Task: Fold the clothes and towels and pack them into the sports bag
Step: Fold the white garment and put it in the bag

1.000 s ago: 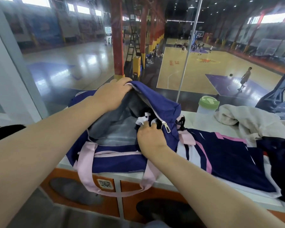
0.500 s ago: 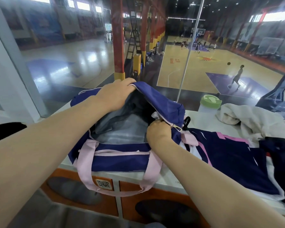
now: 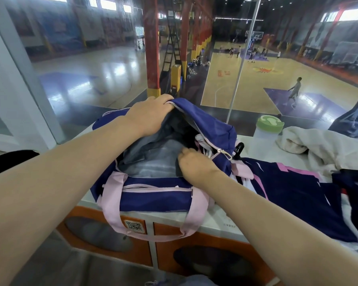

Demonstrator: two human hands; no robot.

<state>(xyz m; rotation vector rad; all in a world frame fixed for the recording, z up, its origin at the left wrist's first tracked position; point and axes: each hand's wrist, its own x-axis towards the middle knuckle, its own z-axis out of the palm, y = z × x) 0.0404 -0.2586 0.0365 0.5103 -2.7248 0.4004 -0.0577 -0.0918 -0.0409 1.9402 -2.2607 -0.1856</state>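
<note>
Centre-left of frame, I'm gripping the far flap of the sports bag [image 3: 153,195] w/ left hand [image 3: 149,114], holding it open; right hand [image 3: 194,164] is pinching the zip edge. Bag interior's looking empty; jersey [image 3: 293,195] & towel [image 3: 318,149] at right are lying unfolded, so packing's barely starting.

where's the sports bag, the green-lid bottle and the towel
sports bag [image 3: 153,195]: head view, navy front panel.
green-lid bottle [image 3: 270,122]: head view, on its green lid.
towel [image 3: 327,145]: head view, middle of the crumpled cream cloth.

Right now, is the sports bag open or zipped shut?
Open: the left hand lifts the sports bag flap, baring its grey lining.
</note>
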